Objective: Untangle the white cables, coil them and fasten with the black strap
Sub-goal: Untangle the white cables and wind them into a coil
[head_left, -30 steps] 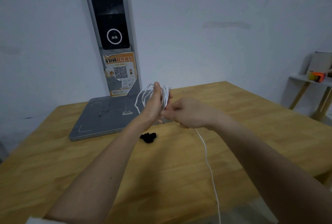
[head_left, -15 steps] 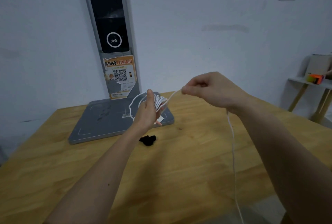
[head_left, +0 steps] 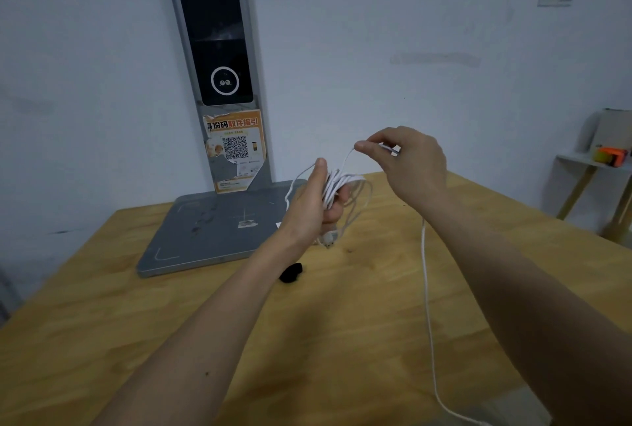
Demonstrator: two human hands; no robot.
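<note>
My left hand [head_left: 309, 205] holds a coil of white cable [head_left: 342, 188] above the wooden table, fingers curled round the loops. A white plug hangs below that hand. My right hand [head_left: 407, 162], raised to the right of the coil, pinches the free run of the cable between thumb and forefinger. From there the loose white cable [head_left: 427, 306] drops under my right forearm and runs off the table's near edge. The black strap [head_left: 290, 272] lies crumpled on the table, just beyond my left forearm.
A grey stand [head_left: 212, 237] with a flat base and a tall dark column carrying an orange QR sticker stands at the table's back left. The wooden table [head_left: 342, 340] spreads below. A small white shelf [head_left: 595, 166] with an orange object is at the far right.
My right hand has swung from close beside the left hand up and to the right, drawing the cable out, and now sits nearer the coil again. The coil hand has barely moved.
</note>
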